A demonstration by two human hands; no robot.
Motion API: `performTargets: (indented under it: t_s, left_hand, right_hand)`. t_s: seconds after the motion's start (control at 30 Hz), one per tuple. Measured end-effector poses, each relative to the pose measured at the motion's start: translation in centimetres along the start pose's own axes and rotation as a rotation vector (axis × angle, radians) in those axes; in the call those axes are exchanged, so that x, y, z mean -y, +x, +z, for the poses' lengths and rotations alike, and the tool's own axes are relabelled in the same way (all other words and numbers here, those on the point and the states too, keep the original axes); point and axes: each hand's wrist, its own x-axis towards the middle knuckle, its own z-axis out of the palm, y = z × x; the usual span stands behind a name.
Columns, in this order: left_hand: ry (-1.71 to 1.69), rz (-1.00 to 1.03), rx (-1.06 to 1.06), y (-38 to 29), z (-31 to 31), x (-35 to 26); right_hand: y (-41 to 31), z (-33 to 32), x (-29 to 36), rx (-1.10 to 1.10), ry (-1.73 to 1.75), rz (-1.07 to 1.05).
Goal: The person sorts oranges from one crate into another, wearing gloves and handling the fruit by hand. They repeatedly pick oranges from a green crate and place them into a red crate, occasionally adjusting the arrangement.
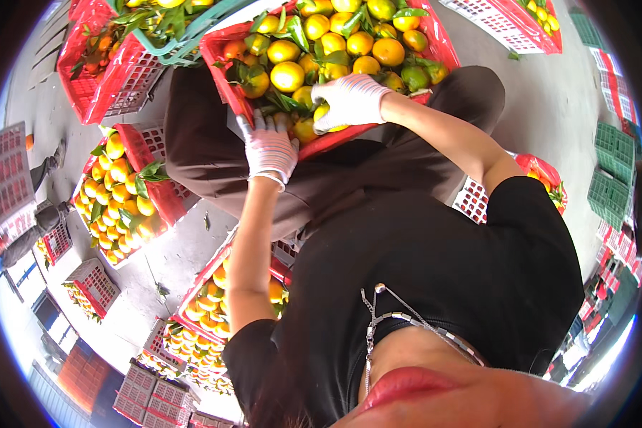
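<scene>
My right hand (353, 100), in a striped white knit glove, closes around a yellow-green mandarin (322, 113) at the near side of a crate. That crate, with its red plastic liner (222, 67), is full of orange and green mandarins (287, 76) with leaves. My left hand (270, 144), gloved alike, lies over the crate's near left corner. Its fingers are spread, and the fingertips are close to a mandarin (282, 121); whether they touch it is unclear. Part of the near rim is hidden under the hands.
A green crate (176, 51) of leafy fruit overlaps a red-lined crate (93, 104) at upper left. To my left stands a full mandarin crate (158, 200); another crate (192, 283) is beside my left arm. Stacked green crates (612, 160) stand far right. My bent knees (473, 96) flank the front crate.
</scene>
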Motion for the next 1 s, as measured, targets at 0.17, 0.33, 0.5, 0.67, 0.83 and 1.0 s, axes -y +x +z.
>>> performTargets:
  t_s: [0.17,0.33,0.5,0.67,0.83,1.0]
  left_hand:
    - [-0.109,0.037,0.044,0.4,-0.2,-0.6]
    - [-0.162,0.049,0.246,0.9,-0.9,-0.8]
    - [0.095,0.268,-0.141,2.3,2.5,1.3]
    - [-0.432,0.049,0.094,5.6,-5.7,2.4]
    - [-0.184,0.231,0.231,10.5,-6.5,-3.1]
    - [-0.121,0.313,0.393,10.7,-4.7,-5.9]
  right_hand:
    - [4.9,0.5,4.3,-0.442,-0.057,-0.325]
    - [9.3,8.1,0.0,-0.361,-0.304,-0.350]
    - [14.0,9.6,1.5,-0.348,-0.424,-0.384]
    - [4.4,-0.5,-6.6,-0.357,0.371,-0.391]
    - [-2.8,-1.5,-8.0,-0.121,-0.119,0.037]
    - [-0.1,6.9,-10.8,0.057,-0.310,0.176]
